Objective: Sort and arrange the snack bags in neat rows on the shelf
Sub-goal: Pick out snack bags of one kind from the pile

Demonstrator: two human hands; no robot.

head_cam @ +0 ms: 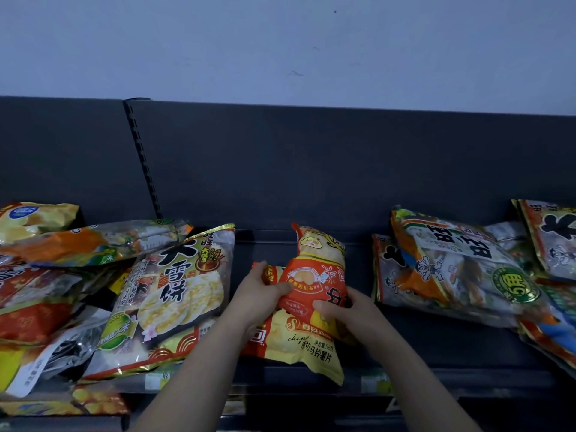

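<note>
Mid-shelf: your left grip (pixel 261 288) and right grip (pixel 339 307) each pinch the orange snack bag (pixel 314 275), held upright between them, touching the yellow chip bag (pixel 299 341) lying on the shelf (pixel 436 338).

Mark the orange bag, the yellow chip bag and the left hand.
orange bag (pixel 314 275), head view, its printed front.
yellow chip bag (pixel 299 341), head view, its lower front.
left hand (pixel 263 293), head view, its back.

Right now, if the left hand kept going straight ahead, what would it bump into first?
The orange bag, which the left hand grips. Beyond it, probably the shelf's dark back panel; depth is unclear.
</note>
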